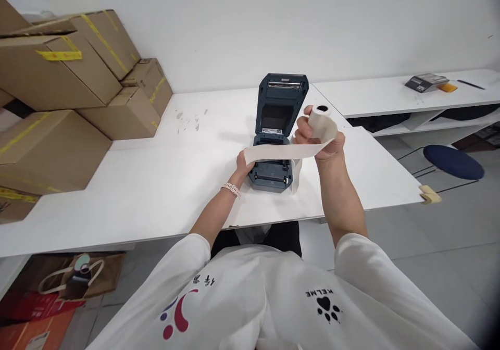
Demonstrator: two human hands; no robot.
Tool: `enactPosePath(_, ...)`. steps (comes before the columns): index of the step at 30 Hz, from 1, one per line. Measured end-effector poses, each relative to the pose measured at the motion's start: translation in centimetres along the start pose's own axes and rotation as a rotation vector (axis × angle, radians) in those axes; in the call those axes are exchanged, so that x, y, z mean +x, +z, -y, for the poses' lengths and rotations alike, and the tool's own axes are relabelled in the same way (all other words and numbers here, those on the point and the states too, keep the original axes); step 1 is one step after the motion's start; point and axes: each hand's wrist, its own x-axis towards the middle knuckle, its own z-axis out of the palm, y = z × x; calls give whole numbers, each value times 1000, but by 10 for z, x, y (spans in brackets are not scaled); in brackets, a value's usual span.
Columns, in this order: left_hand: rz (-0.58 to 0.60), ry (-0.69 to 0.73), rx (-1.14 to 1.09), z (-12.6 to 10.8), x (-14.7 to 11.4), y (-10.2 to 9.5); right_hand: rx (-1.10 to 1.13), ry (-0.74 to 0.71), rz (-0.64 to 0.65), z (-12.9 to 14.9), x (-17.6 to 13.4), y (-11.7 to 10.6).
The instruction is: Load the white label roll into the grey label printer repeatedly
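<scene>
A dark blue-grey label printer stands on the white table with its lid raised. In front of its open body a white paper strip is stretched between my hands. My right hand is closed around the paper roll, whose dark core hole faces up. At the printer's left side, my left hand grips the strip's other end; its fingers are mostly hidden behind the paper. Another length of paper hangs down along the printer's right side.
Brown cardboard boxes with yellow tape are stacked at the left. A lower white shelf unit at the right holds a small black box. A blue stool stands beyond the table's right corner, which has a padded guard.
</scene>
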Motion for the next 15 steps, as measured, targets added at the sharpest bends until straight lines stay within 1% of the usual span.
enactPosePath(1, -6, 0, 1, 0, 0, 0, -55, 9, 11, 0, -1, -1)
enactPosePath(2, -14, -6, 5, 0, 1, 0, -140, 55, 35, -1, -2, -3)
enactPosePath(4, -28, -29, 17, -1, 2, 1, -372, 193, 105, -10, 0, -6)
enactPosePath(6, -41, -40, 18, -1, 3, 2, -657, 302, 167, -28, 4, -8)
enactPosePath(7, -43, -40, 10, 0, 4, 3, -791, 333, 188, -40, 6, -9)
enactPosePath(9, -46, -37, -13, 0, 4, 3, -986, 347, 225, -63, 10, -8)
enactPosePath(12, -33, -39, -35, 0, 2, 3, -1128, 328, 281, -89, 10, -3)
enactPosePath(13, -30, -39, -40, 0, 2, 3, -1155, 314, 280, -93, 8, 0)
enactPosePath(15, -28, -42, -50, 1, 2, 3, -1196, 261, 221, -97, -1, 8)
